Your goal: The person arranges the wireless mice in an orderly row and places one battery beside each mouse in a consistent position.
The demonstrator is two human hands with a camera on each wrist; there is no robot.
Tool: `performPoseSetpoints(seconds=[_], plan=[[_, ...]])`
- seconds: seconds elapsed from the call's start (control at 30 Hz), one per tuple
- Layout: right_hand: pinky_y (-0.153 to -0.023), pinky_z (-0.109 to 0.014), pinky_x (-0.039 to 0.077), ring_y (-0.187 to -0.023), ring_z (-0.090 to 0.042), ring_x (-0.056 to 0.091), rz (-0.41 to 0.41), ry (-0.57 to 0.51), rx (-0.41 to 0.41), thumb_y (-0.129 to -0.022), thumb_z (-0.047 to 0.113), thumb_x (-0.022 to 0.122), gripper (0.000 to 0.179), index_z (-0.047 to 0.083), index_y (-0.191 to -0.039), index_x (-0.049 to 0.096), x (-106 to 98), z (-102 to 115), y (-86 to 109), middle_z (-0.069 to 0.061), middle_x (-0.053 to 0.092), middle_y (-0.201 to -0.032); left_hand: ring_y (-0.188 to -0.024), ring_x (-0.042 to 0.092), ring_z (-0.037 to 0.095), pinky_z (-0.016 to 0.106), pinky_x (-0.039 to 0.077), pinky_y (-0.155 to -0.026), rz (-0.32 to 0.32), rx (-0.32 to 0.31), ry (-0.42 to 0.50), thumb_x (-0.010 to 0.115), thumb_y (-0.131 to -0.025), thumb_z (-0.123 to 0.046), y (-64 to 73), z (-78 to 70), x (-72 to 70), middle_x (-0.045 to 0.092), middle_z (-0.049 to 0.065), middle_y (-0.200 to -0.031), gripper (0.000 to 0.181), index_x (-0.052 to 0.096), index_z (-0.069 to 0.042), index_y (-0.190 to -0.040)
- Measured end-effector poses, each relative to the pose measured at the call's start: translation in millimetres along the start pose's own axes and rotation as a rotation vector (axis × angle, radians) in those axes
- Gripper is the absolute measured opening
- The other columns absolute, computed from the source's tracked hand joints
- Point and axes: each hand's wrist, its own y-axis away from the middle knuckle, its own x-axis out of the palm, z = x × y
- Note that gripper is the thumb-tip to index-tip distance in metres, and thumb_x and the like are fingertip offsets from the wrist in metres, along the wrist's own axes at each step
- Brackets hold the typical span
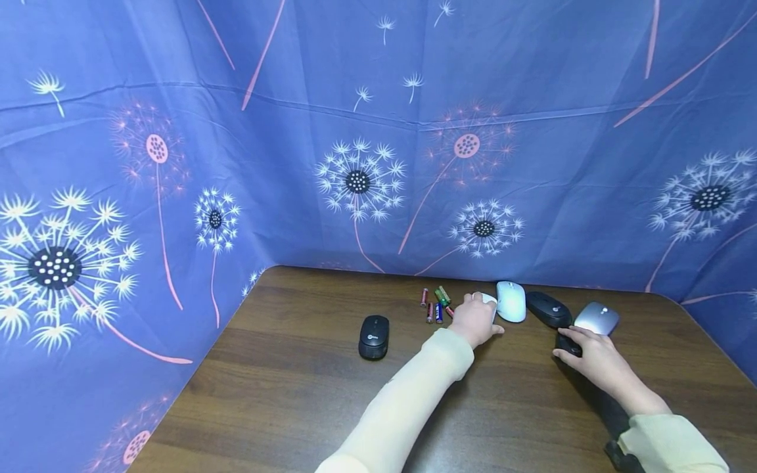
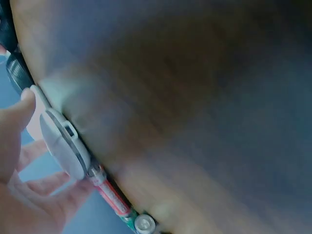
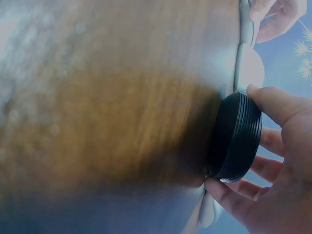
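Note:
My left hand [image 1: 473, 320] is over a white mouse [image 1: 489, 301] at the back of the table, gripping it between thumb and fingers. In the left wrist view this white mouse [image 2: 66, 146] stands beside a red battery [image 2: 113, 196], the fingers behind it. My right hand [image 1: 597, 361] holds a black mouse [image 1: 568, 344] farther right. From the right wrist, this black mouse [image 3: 235, 139] shows ridged sides, with the thumb at one end and fingers round the other. Another white mouse [image 1: 511, 301] stands just right of the left hand's one.
Between the hands lies another black mouse [image 1: 549, 309], with a silver mouse [image 1: 597, 318] behind the right hand. Several small batteries [image 1: 439, 312] are left of the left hand. A separate black mouse [image 1: 374, 337] sits farther left. Blue patterned cloth [image 1: 414, 217] hangs behind the wooden table [image 1: 266, 381].

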Motion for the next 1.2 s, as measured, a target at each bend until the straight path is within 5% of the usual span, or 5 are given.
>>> performPoseSetpoints(seconds=[0.33,0.6,1.2], plan=[[-0.089,-0.067,0.033,-0.11,-0.06,0.04,-0.004,-0.001,-0.005,-0.084,0.029,0.069,0.053,-0.009,-0.119,0.057,1.8,-1.0,0.7,-0.039,0.047,-0.122,-0.099,0.051,0.014,0.023,0.051,-0.063,-0.058,-0.131,0.009,0.072,-0.076,-0.051,-0.8,-14.6,5.3,0.057,0.0,-0.109,0.04,0.065,-0.031,-0.11],[-0.088,-0.068,0.033,-0.11,-0.06,0.039,0.003,-0.003,0.0,-0.084,0.031,0.068,0.055,-0.009,-0.12,0.056,1.7,-0.8,1.0,-0.039,0.046,-0.123,-0.087,0.055,0.015,0.021,0.047,-0.066,-0.053,-0.3,0.146,0.08,-0.069,-0.046,-1.8,-17.1,1.6,0.059,0.003,-0.1,0.049,0.063,-0.023,-0.109],[-0.088,-0.069,0.032,-0.11,-0.061,0.038,0.012,-0.014,-0.004,-0.085,0.033,0.067,0.056,-0.008,-0.12,0.056,1.3,-2.5,1.1,-0.04,0.045,-0.124,-0.087,0.053,0.015,0.024,0.047,-0.064,-0.071,-0.32,0.138,0.076,-0.074,-0.038,-2.7,-17.6,3.2,0.061,0.003,-0.097,0.038,0.063,-0.023,-0.106]])
